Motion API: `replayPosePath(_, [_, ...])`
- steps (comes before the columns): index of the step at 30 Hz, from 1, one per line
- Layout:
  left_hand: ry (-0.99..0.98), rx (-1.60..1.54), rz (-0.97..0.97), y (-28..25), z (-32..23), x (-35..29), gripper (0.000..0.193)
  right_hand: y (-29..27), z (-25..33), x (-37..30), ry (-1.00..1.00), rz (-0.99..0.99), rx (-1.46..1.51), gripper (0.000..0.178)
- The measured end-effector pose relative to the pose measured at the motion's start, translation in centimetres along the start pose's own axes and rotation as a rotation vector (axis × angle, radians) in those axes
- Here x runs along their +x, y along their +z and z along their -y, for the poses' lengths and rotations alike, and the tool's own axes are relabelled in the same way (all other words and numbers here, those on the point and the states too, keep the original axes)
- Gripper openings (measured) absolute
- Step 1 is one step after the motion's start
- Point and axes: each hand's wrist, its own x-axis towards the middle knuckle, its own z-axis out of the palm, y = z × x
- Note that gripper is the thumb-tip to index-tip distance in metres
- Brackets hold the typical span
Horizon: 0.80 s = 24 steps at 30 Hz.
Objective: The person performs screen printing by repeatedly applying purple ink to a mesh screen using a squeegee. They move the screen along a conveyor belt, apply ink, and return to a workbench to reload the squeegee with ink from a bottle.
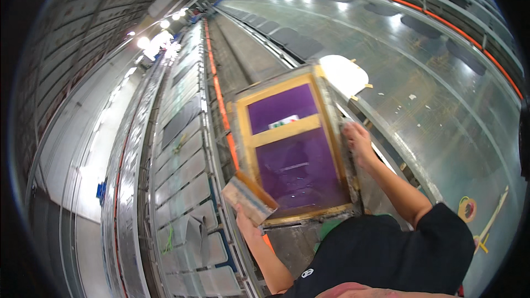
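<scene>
A screen printing frame [335, 149] with purple mesh is in front of me, tilted. Yellow tape lines its border and a band of it crosses the mesh, with a small white patch just above. My right hand [359, 140] is closed at the frame's right edge, its fingers partly hidden. At the frame's lower left corner, my left hand [247, 222] grips a wide squeegee [248, 198] with a worn wooden handle. The squeegee overlaps the frame's corner; whether they touch, I cannot tell.
Right of me runs a long shiny table [419, 110] bearing a white rounded piece [343, 73], dark rounded pieces [292, 41] and a tape roll [467, 208]. On the left, another long table holds grey pieces [187, 187] in a row. An orange strip [219, 99] follows its edge.
</scene>
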Motion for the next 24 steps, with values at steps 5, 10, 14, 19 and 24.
replayPosePath(5, [-0.001, -0.108, -0.060, 2.1, 0.5, 6.0, 0.073, 8.0, -2.8, 10.5, 0.022, 0.197, -0.051, 0.044])
replayPosePath(10, [0.085, -0.154, 0.046, 2.6, 0.3, 18.8, 0.075, 14.0, -5.6, 22.3, 0.104, 0.289, -0.224, 0.064])
replayPosePath(14, [0.008, -0.102, 0.062, 7.3, -3.1, 29.0, 0.076, 18.2, -6.2, 30.9, 0.121, 0.261, -0.224, 0.046])
replayPosePath(19, [-0.062, 0.013, 0.109, 17.9, -6.0, 41.1, 0.071, 19.1, -3.8, 38.8, 0.149, 0.088, -0.268, 0.048])
replayPosePath(24, [-0.052, 0.042, 0.356, 30.5, -5.5, 52.6, 0.067, 16.1, -2.5, 47.2, 0.059, -0.247, -0.166, 0.047])
